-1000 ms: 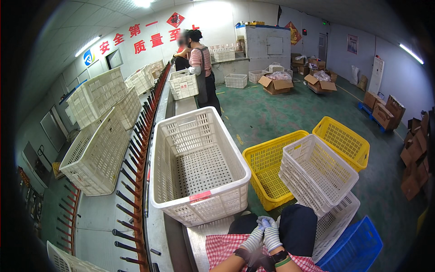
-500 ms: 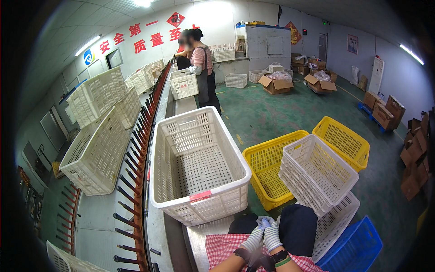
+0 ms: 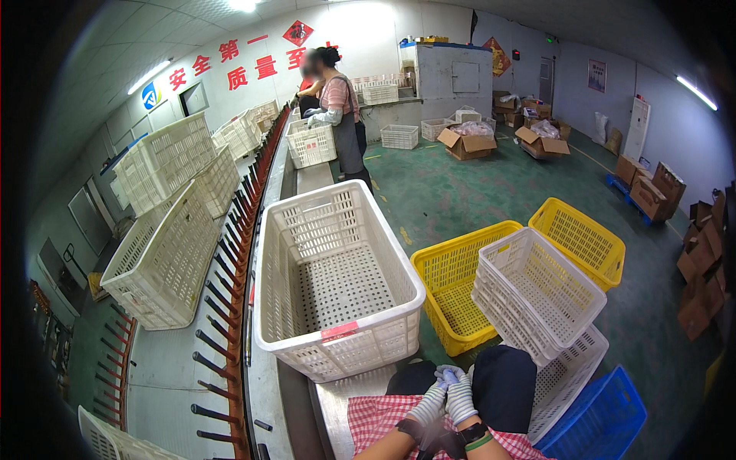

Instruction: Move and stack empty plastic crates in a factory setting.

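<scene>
At the bottom edge my left hand (image 3: pixel 426 405) and my right hand (image 3: pixel 461 397), both in white knit gloves, are pressed together over my lap, above a red checked cloth (image 3: pixel 377 418). Their fingers are bunched around a small bluish bit, too small to identify. A wristband sits on my right wrist. Just ahead on the steel bench stands an empty white perforated crate (image 3: pixel 331 277) with a red tag on its near rim.
Right of me are a stack of white crates (image 3: pixel 540 295), two yellow crates (image 3: pixel 452 295), and a blue crate (image 3: pixel 602 422). Tilted white crates (image 3: pixel 165 245) lie left of a red roller rail (image 3: pixel 234 261). Another person (image 3: pixel 337 107) works at the bench's far end. Cardboard boxes (image 3: pixel 468 142) line the green floor.
</scene>
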